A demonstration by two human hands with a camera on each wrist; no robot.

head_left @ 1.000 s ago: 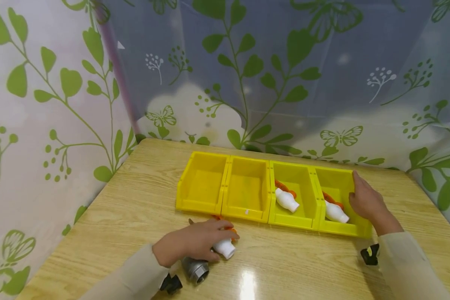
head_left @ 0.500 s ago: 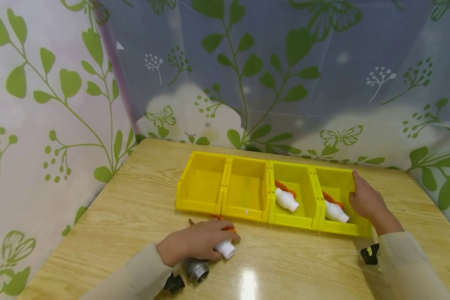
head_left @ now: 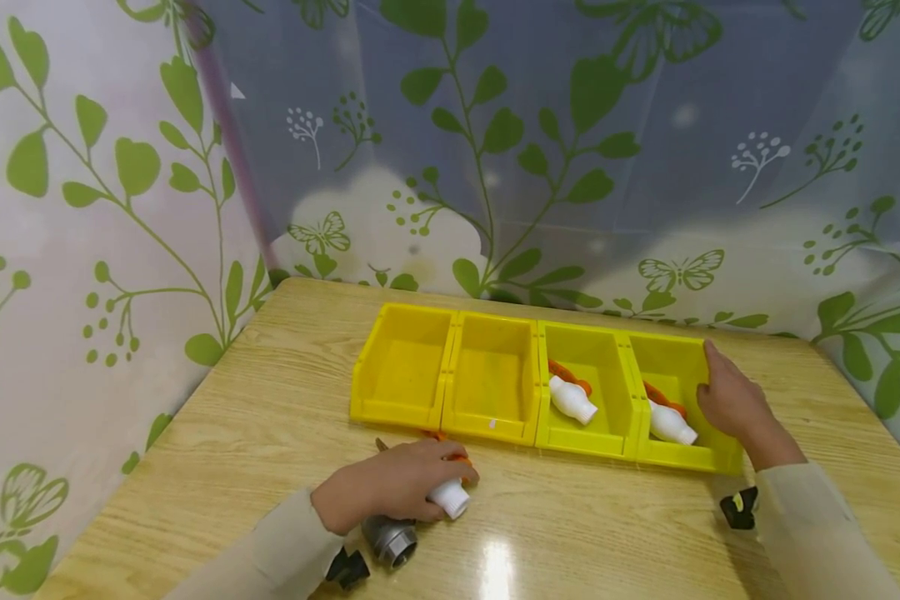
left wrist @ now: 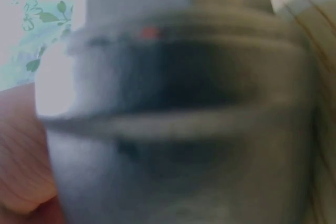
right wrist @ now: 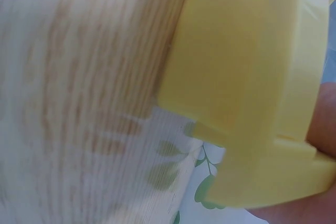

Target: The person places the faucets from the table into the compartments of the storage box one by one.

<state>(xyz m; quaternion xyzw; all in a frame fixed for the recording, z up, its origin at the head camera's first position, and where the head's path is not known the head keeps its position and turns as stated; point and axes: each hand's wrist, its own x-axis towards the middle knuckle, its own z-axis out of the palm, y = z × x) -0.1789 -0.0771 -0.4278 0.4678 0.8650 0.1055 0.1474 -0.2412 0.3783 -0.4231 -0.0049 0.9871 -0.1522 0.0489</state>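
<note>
Bin dividers (head_left: 450,371) block sideways passage, with room above.

4 yellow bins (head_left: 495,371): smooth plastic. Grey fitting (head_left: 392,539): smooth metal, shiny. White fittings (head_left: 572,400): matt plastic. Table (head_left: 592,517): glossy wood grain. Backdrop (head_left: 540,217): creased cloth.

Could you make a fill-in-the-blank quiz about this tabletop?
The row has ____ yellow bins.
The right grip holds the bin at the row's ____ end.
White fittings lie in ____ bins.
The fitting end between thumb and fingers of the left grip is ____.
Missing words: four; right; two; white
</note>
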